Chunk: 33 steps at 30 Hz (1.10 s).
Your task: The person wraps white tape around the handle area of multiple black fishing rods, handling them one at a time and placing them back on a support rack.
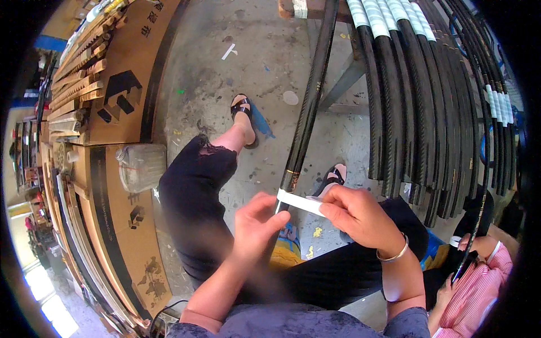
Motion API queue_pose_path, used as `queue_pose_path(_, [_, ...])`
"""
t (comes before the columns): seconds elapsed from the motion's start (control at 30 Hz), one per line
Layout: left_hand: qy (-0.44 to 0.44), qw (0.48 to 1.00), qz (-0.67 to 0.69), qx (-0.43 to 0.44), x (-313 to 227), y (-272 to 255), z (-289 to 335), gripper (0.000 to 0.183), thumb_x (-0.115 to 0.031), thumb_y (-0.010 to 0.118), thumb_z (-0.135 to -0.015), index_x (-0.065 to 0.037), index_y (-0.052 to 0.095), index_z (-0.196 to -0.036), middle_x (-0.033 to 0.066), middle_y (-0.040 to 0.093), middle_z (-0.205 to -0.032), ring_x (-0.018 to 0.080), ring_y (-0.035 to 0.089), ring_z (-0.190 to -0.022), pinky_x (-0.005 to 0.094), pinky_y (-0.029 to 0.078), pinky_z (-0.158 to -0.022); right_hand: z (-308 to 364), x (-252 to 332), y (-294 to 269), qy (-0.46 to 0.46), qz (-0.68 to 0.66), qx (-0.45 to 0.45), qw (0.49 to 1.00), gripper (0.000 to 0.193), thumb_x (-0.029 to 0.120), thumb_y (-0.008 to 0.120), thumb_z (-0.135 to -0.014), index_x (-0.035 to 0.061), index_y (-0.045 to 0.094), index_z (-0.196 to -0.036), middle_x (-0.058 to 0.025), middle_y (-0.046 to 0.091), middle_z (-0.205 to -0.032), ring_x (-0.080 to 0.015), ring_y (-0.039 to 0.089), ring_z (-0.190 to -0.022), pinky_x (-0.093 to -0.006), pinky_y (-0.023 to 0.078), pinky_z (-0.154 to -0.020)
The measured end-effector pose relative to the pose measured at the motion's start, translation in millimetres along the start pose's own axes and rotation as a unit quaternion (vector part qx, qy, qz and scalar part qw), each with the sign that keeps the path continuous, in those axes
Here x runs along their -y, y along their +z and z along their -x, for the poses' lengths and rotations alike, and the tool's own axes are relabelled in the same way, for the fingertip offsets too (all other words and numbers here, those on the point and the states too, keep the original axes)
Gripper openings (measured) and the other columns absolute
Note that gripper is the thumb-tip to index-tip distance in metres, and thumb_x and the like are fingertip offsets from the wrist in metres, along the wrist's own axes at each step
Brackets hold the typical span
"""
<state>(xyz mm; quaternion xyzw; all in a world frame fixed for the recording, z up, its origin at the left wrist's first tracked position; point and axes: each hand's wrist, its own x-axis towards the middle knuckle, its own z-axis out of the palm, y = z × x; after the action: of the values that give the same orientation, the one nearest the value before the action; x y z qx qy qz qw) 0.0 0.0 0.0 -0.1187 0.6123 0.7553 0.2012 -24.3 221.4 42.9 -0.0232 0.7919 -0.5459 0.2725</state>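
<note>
A glossy black pole [309,107] with gold markings runs from the top of the head view down toward my lap. White tape [301,203] meets the pole below its gold ring and stretches right as a flat strip. The strip's right part is pinched between the thumb and fingers of my right hand [356,217], which wears a bangle. My left hand [255,224] curls at the pole just below the tape, its thumb across the front. The pole's lower end is partly hidden behind this hand.
Several black poles with pale wrapped ends [383,79] lie on a stand at right. Cardboard boxes [121,225] line the left, with wooden strips [79,84] and a clear plastic jug [141,167]. At lower right, a co-worker in a striped shirt [473,293] holds a thin black rod.
</note>
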Motion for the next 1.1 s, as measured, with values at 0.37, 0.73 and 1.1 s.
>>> queue_pose_path(0.37, [-0.032, 0.999, 0.018, 0.011, -10, 1, 0, 0.032, -0.020, 0.074, -0.081, 0.006, 0.063, -0.096, 0.0029, 0.053, -0.087, 0.0126, 0.059, -0.071, 0.0245, 0.047, -0.066, -3, 3, 1, -0.008, 0.000, -0.008, 1.000, 0.025, 0.023, 0.061, -0.090, -0.0013, 0.060, -0.082, -0.0150, 0.054, -0.057, -0.0229, 0.054, -0.049, -0.0347, 0.040, -0.048])
queue_pose_path(0.73, [-0.038, 0.999, 0.038, 0.002, -5, 0, 2, 0.041, -0.024, 0.074, -0.082, 0.003, 0.058, -0.108, 0.0060, 0.063, -0.086, 0.0138, 0.060, -0.070, 0.0268, 0.049, -0.067, -3, 5, 2, -0.012, 0.001, -0.008, 1.000, 0.024, 0.022, 0.062, -0.089, -0.0013, 0.060, -0.083, -0.0156, 0.054, -0.057, -0.0226, 0.055, -0.049, -0.0343, 0.040, -0.048])
queue_pose_path(1.1, [-0.028, 0.998, -0.036, -0.039, -12, 7, 5, 0.025, -0.002, 0.068, -0.080, 0.002, 0.057, -0.102, 0.0027, 0.059, -0.087, 0.0087, 0.057, -0.073, 0.0237, 0.048, -0.066, 1, 10, -1, -0.006, -0.004, 0.014, 1.000, 0.019, 0.018, 0.060, -0.091, -0.0010, 0.058, -0.085, -0.0057, 0.052, -0.059, -0.0117, 0.047, -0.053, -0.0286, 0.037, -0.049])
